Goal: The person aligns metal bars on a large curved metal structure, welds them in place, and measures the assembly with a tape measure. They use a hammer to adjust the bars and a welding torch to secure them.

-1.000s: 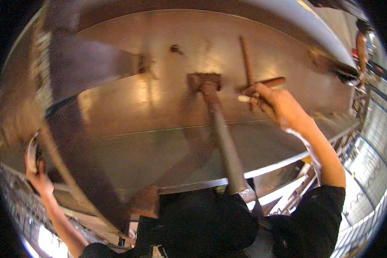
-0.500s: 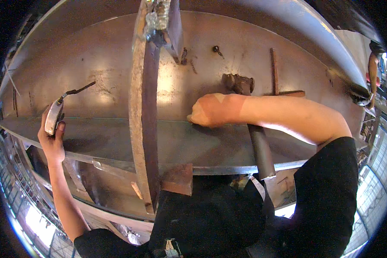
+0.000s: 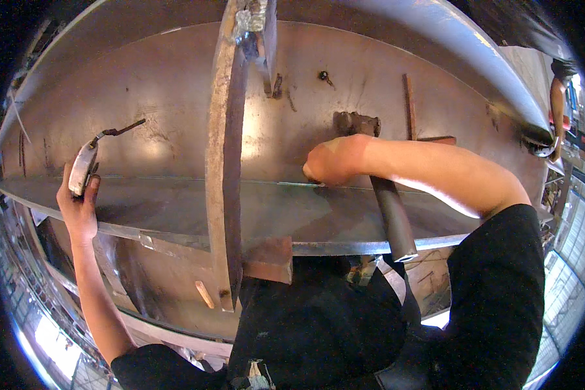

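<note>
My left hand point(image 3: 78, 211) is closed round a pale, teardrop-shaped chalk line reel point(image 3: 82, 170) at the far left; its dark crank sticks out over the steel. My right hand point(image 3: 337, 160) is closed, knuckles up, at the crease between the upright steel plate point(image 3: 175, 84) and the ledge point(image 3: 156, 208). Its fingertips are hidden, so I cannot make out what is in them. A thin greenish line point(image 3: 286, 182) runs along that crease towards both hands. Under my right forearm lies a hammer point(image 3: 394, 224) with a pipe-like handle, its head against the plate.
A thick rusty steel bar point(image 3: 224, 162) stands upright between my hands, with a welded block point(image 3: 270, 260) low beside it. Rusty strips point(image 3: 410, 107) form a corner at the right. A small dark piece point(image 3: 324, 76) sits on the plate. Another person's arm point(image 3: 557, 107) shows far right.
My right hand has shifted a little to the right along the crease, away from the upright bar. My left hand and the reel have hardly moved. The view has shifted slightly.
</note>
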A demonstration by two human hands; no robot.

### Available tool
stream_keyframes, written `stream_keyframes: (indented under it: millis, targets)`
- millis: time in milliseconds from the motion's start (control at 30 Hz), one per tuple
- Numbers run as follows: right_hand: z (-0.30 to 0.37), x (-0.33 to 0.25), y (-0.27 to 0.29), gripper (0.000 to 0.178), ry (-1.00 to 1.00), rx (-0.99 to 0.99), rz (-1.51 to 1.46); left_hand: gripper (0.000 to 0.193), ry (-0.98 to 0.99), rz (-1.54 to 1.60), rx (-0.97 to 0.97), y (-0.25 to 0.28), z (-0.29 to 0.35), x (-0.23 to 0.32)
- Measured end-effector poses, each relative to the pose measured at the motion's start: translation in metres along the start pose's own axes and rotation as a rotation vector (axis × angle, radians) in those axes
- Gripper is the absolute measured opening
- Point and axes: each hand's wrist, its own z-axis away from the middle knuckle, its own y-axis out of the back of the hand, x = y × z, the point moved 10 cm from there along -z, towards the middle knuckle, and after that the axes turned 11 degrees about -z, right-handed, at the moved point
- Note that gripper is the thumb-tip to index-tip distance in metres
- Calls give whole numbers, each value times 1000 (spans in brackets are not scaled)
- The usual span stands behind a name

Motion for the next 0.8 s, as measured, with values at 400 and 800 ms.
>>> stream_keyframes:
  millis: [400,800]
  targets:
    - [199,62,12,88,-620,856,-655,57,-115,56,67,15,7,25]
    - [251,-39,-7,35,-822,1292,-917,70,-387,243,376,107,35,-6]
